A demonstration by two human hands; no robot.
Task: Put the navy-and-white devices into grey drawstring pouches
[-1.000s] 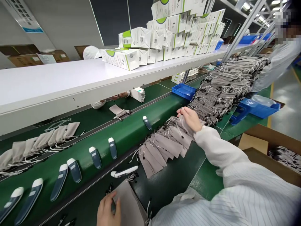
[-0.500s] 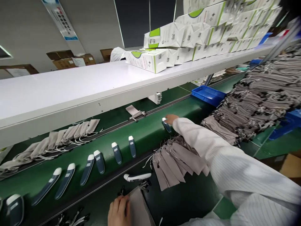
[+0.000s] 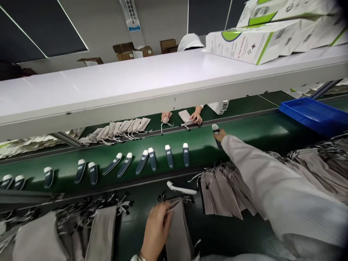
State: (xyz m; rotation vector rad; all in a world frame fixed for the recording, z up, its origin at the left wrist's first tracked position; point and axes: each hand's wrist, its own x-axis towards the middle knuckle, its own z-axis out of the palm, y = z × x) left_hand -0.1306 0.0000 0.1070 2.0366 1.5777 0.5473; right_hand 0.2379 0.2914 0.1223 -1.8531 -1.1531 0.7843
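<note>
My right hand (image 3: 219, 136) reaches out over the green conveyor belt (image 3: 244, 136) and is closed round a dark blue device with a white tip (image 3: 215, 129). My left hand (image 3: 157, 228) is near the front edge, its fingers pinching the mouth of a grey drawstring pouch (image 3: 178, 232) that lies flat. A white device (image 3: 181, 188) lies on its side just beyond that pouch. A fan of grey pouches (image 3: 223, 192) lies under my right forearm. A row of several blue and white devices (image 3: 152, 159) rides on the belt to the left.
A white shelf (image 3: 136, 90) spans above the belt, with white and green boxes (image 3: 252, 40) on it at the right. Another person's hands (image 3: 195, 116) handle a pouch across the belt. A blue tray (image 3: 315, 114) sits at the right. More grey pouches (image 3: 103, 232) lie at the front left.
The view has swung left. My right hand went from the pouch pile out to the belt and closed on a device. My left hand stayed on the front pouch.
</note>
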